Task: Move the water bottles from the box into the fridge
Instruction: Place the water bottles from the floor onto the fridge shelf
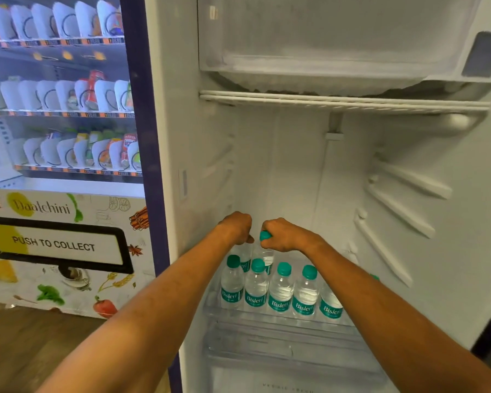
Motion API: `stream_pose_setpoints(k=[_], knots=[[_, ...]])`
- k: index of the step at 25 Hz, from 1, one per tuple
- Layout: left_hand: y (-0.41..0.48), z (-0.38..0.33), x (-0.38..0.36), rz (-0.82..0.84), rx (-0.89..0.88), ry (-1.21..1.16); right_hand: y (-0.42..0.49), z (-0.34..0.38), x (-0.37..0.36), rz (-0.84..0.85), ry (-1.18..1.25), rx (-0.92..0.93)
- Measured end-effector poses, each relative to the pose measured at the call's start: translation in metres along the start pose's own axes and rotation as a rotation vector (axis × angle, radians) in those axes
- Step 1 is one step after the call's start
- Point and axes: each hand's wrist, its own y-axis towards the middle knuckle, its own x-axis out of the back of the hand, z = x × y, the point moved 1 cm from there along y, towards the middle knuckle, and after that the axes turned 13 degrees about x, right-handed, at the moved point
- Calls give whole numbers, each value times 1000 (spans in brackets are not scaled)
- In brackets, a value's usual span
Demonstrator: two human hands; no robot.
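Observation:
The white fridge [295, 171] stands open in front of me. Several small water bottles [281, 290] with teal caps and teal labels stand in a row on its clear bottom shelf [267, 319]. Both my arms reach in above that row. My right hand [284, 235] grips the teal cap of a bottle [267, 258] held upright behind the row. My left hand [236, 226] is curled round the top of another bottle [245, 259], whose cap is hidden under the fingers. The box is out of view.
A frosted freezer compartment [338, 38] and a wire shelf [343, 102] sit at the top of the fridge. Bare shelf rails [403, 205] line its right wall. A snack vending machine [60, 137] stands to the left on a wooden floor [26, 341].

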Motion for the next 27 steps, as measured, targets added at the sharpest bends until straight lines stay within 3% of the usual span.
stream_pose_setpoints(k=[17, 23, 27], knots=[[-2, 3, -22, 41, -16, 152, 2, 1, -24, 62, 71, 88], [-6, 9, -20, 44, -12, 157, 0, 3, -23, 57, 102, 60], [-21, 14, -6, -56, -21, 53, -14, 8, -15, 12, 135, -26]])
